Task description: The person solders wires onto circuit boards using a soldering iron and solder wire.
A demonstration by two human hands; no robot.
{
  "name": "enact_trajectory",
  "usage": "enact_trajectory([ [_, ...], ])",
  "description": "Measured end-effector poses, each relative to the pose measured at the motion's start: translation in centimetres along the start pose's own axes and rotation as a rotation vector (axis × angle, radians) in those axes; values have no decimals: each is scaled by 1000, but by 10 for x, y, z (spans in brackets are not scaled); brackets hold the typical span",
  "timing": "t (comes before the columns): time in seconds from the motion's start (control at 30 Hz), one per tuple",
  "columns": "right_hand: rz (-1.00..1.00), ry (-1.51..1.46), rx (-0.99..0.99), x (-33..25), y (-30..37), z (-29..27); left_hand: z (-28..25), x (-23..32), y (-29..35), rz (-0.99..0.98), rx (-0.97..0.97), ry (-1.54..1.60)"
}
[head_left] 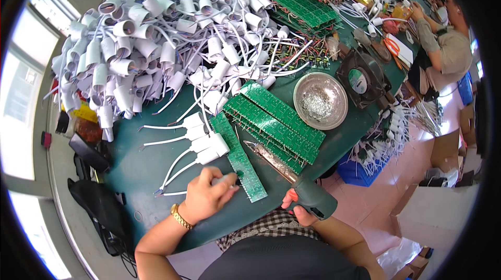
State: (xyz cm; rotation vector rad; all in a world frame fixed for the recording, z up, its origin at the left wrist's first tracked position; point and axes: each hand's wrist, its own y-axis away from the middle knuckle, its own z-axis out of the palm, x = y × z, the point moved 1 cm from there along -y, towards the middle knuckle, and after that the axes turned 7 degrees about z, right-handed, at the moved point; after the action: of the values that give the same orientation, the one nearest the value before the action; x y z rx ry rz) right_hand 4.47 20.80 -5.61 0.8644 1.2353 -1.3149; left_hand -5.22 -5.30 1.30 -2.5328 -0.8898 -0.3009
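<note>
My right hand [301,211] is wrapped round the dark green handle of a soldering iron [272,162]. Its tip points up and left, close to a narrow green circuit board strip [241,162]. At the lower part of that strip my left hand [210,194], with a gold watch on the wrist, has its fingers pinched on a small whitish piece, mostly hidden by them. Just above the left hand, several white plastic sleeves [211,147] with white cables lie in a row against the strip's left edge. More green circuit boards [276,121] are stacked to the right of the strip.
A big heap of white cabled sleeves [151,45] covers the back left. A metal bowl [320,101] with silvery bits stands beside a black fan [361,77]. More boards [300,6] are piled at the back. Another person [449,45] sits at the far right. A blue crate [360,170] stands below the table.
</note>
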Motion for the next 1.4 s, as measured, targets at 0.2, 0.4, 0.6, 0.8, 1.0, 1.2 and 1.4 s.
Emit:
enact_trajectory([
  [0.2,-22,72,-19,6,-1,-1,1,-5,-2,150,176,71],
  [0.4,34,166,-69,-4,-5,-3,9,-6,0,-45,302,163],
  [0.6,95,231,-104,-19,-9,-3,14,-5,-1,-56,163,126],
  [0.8,453,-123,-59,-16,-8,-4,15,-3,0,-15,138,30],
  [1.0,339,208,-12,3,2,-3,6,-13,-8,-58,231,-116],
  [1.2,454,42,1,-16,-9,-4,16,-12,-20,-179,276,-57],
  [1.4,162,290,-173,-24,-3,-2,12,-15,-25,-288,289,3],
])
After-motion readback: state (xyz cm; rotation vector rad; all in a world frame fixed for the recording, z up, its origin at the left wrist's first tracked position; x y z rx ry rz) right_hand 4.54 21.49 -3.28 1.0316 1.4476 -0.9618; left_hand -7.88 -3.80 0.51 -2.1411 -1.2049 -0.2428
